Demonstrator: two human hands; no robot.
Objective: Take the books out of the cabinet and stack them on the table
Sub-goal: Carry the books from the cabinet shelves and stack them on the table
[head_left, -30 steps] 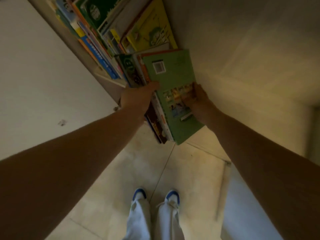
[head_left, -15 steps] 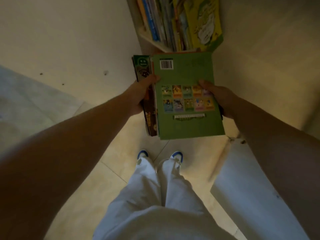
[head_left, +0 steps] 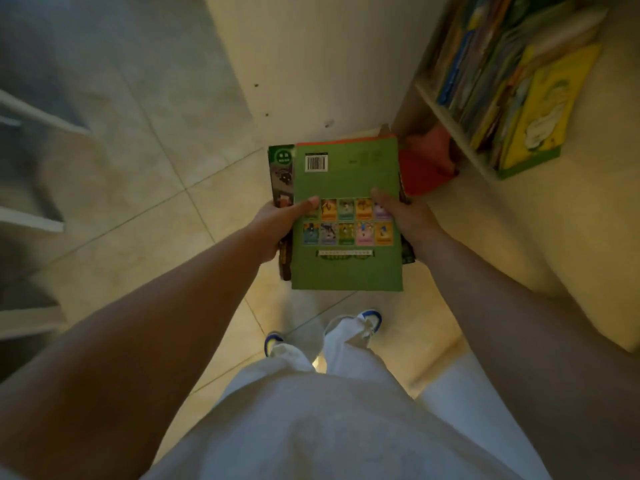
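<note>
Both hands, left hand (head_left: 277, 225) and right hand (head_left: 403, 218), grip an uneven stack of books (head_left: 346, 188); lower ones could slip out.

Dim, warm yellowish light, brightest on the floor tiles (head_left: 214, 188); left edge motion-blurred, wide-angle bending at the borders.

I see a dim, warm-lit room with a beige tiled floor (head_left: 145, 216) under my fingers, a pale wall (head_left: 311, 64) beyond them, and blurred white furniture edges (head_left: 31, 220) far to their left.
</note>
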